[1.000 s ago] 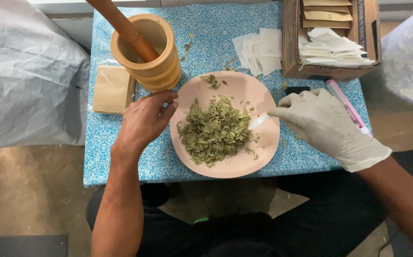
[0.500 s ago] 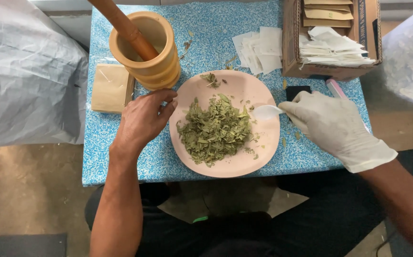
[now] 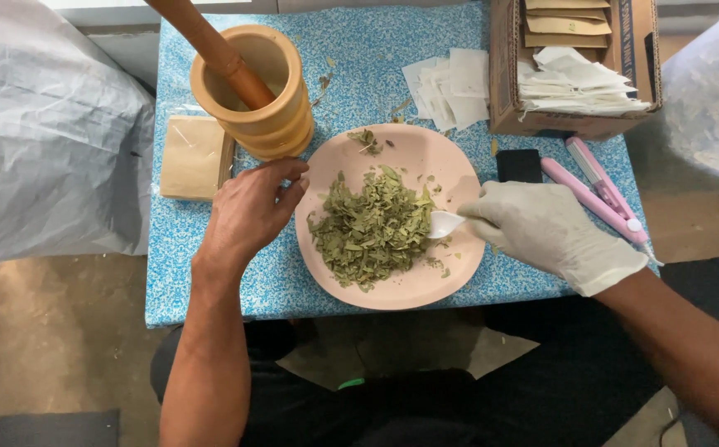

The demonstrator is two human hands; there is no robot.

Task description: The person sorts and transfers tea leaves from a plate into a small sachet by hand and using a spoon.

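The heap of dried green leaves [image 3: 373, 230] lay in the middle of the pink plate [image 3: 409, 285], which sat near the front edge of the blue speckled table [image 3: 210, 281]. From my remote seat I watched the white spoon [image 3: 444, 223] come back down: half a second earlier it had been lifted clear over the plate's right side, and now its bowl pressed into the right edge of the pile. My right hand [image 3: 545, 228], gloved in white, was closed around the spoon's handle and had slid inward and lower, uncovering the pink sealing tool [image 3: 595, 192] and the small black block [image 3: 518, 165] behind it. My bare left hand [image 3: 247, 211] had hardly moved; it rested on the table with fingers loosely curled against the plate's left rim, holding nothing that I could see. I judged another scoop was starting. Behind stood the wooden mortar [image 3: 264, 91] with its pestle [image 3: 210, 45], loose white sachets [image 3: 450, 83] and the cardboard box [image 3: 574, 66].
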